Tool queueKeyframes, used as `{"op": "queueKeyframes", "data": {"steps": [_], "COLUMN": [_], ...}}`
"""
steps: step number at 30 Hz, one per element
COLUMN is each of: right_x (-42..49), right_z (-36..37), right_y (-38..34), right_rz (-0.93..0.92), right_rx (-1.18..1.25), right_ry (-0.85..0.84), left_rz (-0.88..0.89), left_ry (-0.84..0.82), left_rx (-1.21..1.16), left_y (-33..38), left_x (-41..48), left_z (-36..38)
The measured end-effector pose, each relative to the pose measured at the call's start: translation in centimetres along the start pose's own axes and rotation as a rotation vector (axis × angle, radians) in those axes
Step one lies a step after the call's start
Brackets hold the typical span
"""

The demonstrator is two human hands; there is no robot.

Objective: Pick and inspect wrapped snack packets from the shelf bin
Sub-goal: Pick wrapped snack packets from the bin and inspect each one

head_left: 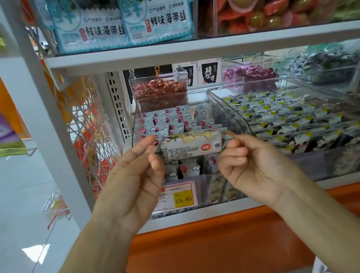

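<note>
Between both hands, just in front of the clear shelf bin (135, 129), one wrapped snack packet (190, 146) is held level by its two crimped ends. The left hand (133, 176) pinches the left end with thumb and forefinger; the right hand (247, 163) pinches the right end, its other fingers curled. Small print on the packet faces the camera. Behind it, the bin holds many small cloud-marked packets (172, 121). A yellow price tag (183, 199) sits below, and a neighbour bin (216, 97) stands just to the right.
</note>
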State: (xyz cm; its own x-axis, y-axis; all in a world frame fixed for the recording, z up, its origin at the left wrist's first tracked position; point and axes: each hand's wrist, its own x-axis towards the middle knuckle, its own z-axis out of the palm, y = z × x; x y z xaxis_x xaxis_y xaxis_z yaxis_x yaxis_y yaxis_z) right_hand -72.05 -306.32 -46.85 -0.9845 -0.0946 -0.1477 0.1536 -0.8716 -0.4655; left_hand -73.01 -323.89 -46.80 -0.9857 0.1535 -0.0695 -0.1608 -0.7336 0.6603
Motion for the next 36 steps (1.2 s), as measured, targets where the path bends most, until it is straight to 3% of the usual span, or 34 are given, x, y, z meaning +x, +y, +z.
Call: {"op": "queueKeyframes", "data": {"steps": [3,6,10,15,24,36], "right_x": [0.3,0.5,0.4,0.0,0.3,0.1], "right_z": [-0.2,-0.5,-0.8,-1.1,-1.3,-1.3], "right_y": [0.1,0.0,-0.5,-0.5,-0.3,0.0], "right_rz": [-0.1,-0.224,-0.236,-0.347,-0.39,-0.468], "right_rx": [-0.133,-0.319,-0.4,-0.641,-0.594,-0.669], "right_ry": [-0.013,0.001,-0.061,-0.079,0.015,-0.029], "left_rz": [-0.01,0.073,0.137,0.149,0.151,0.14], "left_ry": [0.011,-0.011,-0.117,-0.105,-0.096,0.049], "left_rx": [-0.03,0.186,0.435,0.464,0.52,0.383], "left_y": [0.0,0.2,0.2,0.1,-0.2,-0.1], "left_x": [0.1,0.1,-0.2,-0.4,-0.4,-0.3], "left_z": [-0.2,-0.6,-0.7,-0.6,-0.8,-0.4]}}
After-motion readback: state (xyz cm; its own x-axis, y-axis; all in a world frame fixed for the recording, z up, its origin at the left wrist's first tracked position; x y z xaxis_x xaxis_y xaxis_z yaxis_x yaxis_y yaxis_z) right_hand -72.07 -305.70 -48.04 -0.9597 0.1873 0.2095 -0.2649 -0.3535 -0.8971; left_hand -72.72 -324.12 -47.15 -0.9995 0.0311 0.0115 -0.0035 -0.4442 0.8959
